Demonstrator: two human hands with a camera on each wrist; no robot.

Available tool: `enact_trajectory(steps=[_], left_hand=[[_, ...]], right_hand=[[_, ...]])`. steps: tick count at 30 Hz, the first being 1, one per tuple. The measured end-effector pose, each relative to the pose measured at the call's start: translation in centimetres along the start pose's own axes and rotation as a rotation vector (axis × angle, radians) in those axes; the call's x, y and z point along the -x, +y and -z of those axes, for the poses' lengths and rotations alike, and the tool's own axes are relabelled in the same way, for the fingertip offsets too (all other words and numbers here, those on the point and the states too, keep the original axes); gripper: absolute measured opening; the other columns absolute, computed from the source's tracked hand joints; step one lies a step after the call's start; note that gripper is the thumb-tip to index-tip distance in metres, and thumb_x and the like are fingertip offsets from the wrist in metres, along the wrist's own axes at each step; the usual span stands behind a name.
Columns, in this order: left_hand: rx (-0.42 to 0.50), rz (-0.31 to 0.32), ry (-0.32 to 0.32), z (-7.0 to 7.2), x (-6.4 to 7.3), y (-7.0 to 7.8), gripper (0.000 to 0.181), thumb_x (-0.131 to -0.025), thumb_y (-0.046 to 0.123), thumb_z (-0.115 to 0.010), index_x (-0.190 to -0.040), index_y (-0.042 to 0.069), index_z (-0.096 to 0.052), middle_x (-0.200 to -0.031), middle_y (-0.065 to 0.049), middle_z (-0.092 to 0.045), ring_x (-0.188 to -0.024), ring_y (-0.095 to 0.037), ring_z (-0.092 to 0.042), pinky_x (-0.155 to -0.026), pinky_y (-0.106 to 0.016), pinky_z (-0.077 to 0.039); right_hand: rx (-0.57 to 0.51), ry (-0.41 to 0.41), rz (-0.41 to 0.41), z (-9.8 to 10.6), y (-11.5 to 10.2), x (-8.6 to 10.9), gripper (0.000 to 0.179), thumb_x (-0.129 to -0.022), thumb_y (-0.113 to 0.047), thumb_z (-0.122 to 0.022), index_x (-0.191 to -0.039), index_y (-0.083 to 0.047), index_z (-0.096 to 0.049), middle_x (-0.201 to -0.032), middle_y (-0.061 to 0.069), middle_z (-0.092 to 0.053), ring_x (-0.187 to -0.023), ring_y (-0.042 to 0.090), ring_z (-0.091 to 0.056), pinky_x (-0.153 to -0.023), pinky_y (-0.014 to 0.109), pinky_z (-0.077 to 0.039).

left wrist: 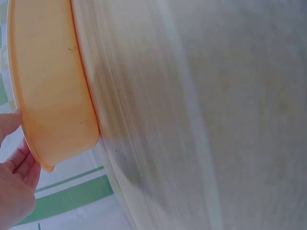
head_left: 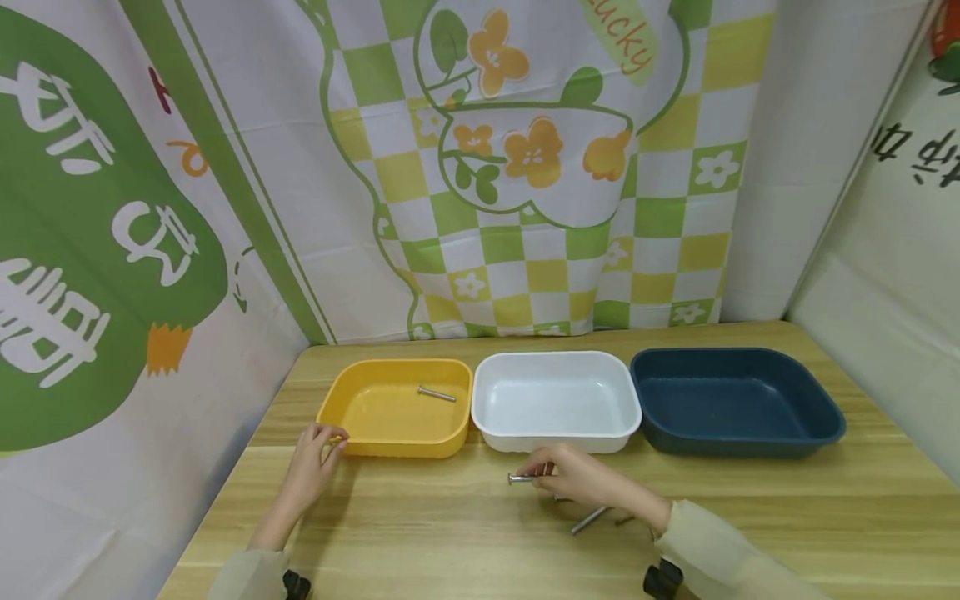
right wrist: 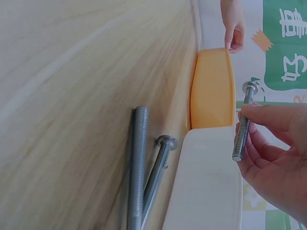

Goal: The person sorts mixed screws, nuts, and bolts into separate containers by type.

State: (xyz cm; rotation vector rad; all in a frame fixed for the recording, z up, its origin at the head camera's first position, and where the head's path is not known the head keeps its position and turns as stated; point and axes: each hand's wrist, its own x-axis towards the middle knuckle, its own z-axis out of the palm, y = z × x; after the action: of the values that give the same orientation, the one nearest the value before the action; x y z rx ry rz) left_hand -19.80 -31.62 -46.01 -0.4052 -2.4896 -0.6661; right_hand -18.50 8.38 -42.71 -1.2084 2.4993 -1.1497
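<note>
My left hand pinches the front left corner of the yellow tray, thumb and fingers on either side of its rim in the left wrist view. One bolt lies inside that tray. Between the thumb and fingers of my right hand is a metal bolt, its round head pointing left in the head view. It is held above the table, just in front of the white tray. Below the right hand more bolts lie on the table; the right wrist view shows a thick threaded one beside a round-headed one.
A dark blue tray stands at the right end of the row, close beside the white one. The wooden table ends at a patterned cloth behind the trays. Cloth walls also rise on the left and right.
</note>
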Motion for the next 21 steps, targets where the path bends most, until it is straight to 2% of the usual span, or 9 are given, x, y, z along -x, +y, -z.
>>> enact_trajectory(steps=[7, 16, 21], left_hand=[[0.006, -0.012, 0.017, -0.2, 0.0, -0.1, 0.014, -0.075, -0.006, -0.063, -0.085, 0.004, -0.059, -0.083, -0.012, -0.047, -0.079, -0.028, -0.046, -0.066, -0.040, -0.037], [0.008, -0.013, 0.016, -0.1, 0.0, 0.0, 0.014, -0.075, -0.006, -0.063, -0.085, 0.003, -0.059, -0.083, -0.012, -0.047, -0.078, -0.027, -0.046, -0.065, -0.038, -0.036], [-0.001, -0.013, 0.010, -0.1, 0.0, 0.0, 0.013, -0.076, -0.005, -0.063, -0.085, 0.003, -0.060, -0.083, -0.012, -0.047, -0.079, -0.027, -0.046, -0.065, -0.038, -0.036]], right_hand=[[0.005, 0.016, 0.015, -0.3, -0.2, -1.8, 0.018, -0.079, 0.003, -0.060, -0.094, -0.003, -0.067, -0.084, 0.000, -0.062, -0.076, 0.007, -0.053, -0.067, 0.022, -0.046], [-0.024, 0.033, 0.002, -1.0, -0.4, -3.9, 0.015, -0.080, 0.000, -0.061, -0.092, -0.005, -0.068, -0.082, 0.003, -0.061, -0.076, 0.007, -0.054, -0.068, 0.023, -0.046], [-0.037, 0.054, 0.011, -1.4, -0.6, -4.9, 0.015, -0.079, 0.002, -0.061, -0.092, -0.003, -0.068, -0.083, 0.003, -0.062, -0.075, 0.010, -0.054, -0.067, 0.020, -0.045]])
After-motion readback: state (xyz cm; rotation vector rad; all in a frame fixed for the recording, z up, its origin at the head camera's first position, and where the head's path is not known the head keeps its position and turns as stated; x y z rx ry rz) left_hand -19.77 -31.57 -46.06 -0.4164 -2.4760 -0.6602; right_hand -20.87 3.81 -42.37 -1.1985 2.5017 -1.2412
